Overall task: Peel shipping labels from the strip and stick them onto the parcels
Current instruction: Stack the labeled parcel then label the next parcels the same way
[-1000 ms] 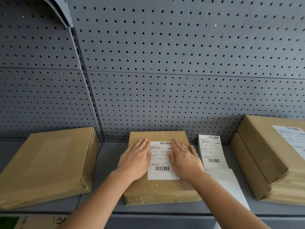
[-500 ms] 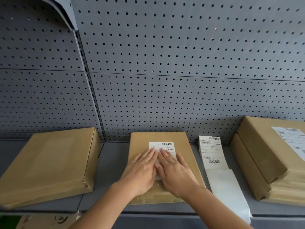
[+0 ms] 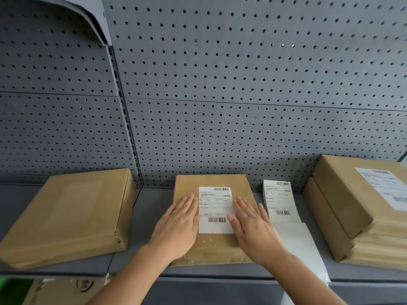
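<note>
centre parcel point(image 3: 211, 247) lies flat on the grey shelf point(image 3: 152, 208), at 6 o'clock in frame, its back edge close to the pegboard point(image 3: 220, 84). shipping label point(image 3: 215, 205) sits square on the parcel's top face, barcodes at its top and bottom.

left hand point(image 3: 176, 230) lies flat on the kraft paper at the label's 9 o'clock. fingers straight and together, tips at the label's left edge, gripping nothing.

right hand point(image 3: 253, 232) lies flat at the label's 3 o'clock. fingers straight and slightly spread, thumb side lapping onto the label's right edge, gripping nothing.

label strip point(image 3: 278, 199) is at the parcel's 3 o'clock, just beside it, one printed label facing up. bare liner point(image 3: 304, 247) trails from it toward 6 o'clock and hangs over the shelf's front edge.

left parcel point(image 3: 66, 214) is at 9 o'clock, well apart, plain kraft top. stack of parcels point(image 3: 343, 208) is at 3 o'clock past the strip, the top one carrying a second label point(image 3: 387, 188). printed carton point(image 3: 61, 289) is at 7 o'clock, below the shelf.
</note>
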Demonstrator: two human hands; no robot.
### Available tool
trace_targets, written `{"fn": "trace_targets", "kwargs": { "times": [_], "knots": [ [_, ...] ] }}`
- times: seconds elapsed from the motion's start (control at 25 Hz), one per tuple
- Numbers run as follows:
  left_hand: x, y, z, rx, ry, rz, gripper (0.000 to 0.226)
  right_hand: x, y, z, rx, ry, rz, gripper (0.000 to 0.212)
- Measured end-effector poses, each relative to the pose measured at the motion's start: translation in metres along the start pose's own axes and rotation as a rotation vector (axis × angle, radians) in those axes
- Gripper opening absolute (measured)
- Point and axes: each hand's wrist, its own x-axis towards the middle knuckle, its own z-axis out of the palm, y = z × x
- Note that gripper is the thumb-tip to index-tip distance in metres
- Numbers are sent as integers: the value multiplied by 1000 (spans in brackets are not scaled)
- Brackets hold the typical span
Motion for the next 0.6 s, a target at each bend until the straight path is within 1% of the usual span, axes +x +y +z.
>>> {"fn": "trace_targets", "kwargs": {
  "times": [0.08,0.12,0.2,0.24,0.28,0.4,0.44,0.56,0.6],
  "knots": [
    [-15,15,1,-24,8,82,59,-12,-18,3,-7,8,-88,71],
    [-23,22,3,-15,-5,127,62,-19,-27,8,-4,0,-138,71],
    [-34,28,8,13,-38,189,79,-31,-37,22,14,1,-191,80],
    [-37,27,11,37,-55,199,86,-34,-38,28,3,15,-193,83],
    [-38,25,14,63,-64,202,87,-36,-36,33,-37,33,-190,80],
    [-40,23,19,105,-52,192,78,-42,-31,36,-153,35,-129,68],
    [-41,24,19,107,-48,181,78,-44,-28,34,-172,33,-111,69],
    [-44,22,17,70,-39,96,92,-52,-9,30,-212,73,-59,74],
    [-46,20,15,62,-37,69,92,-55,-2,28,-214,75,-35,74]
  ]
}}
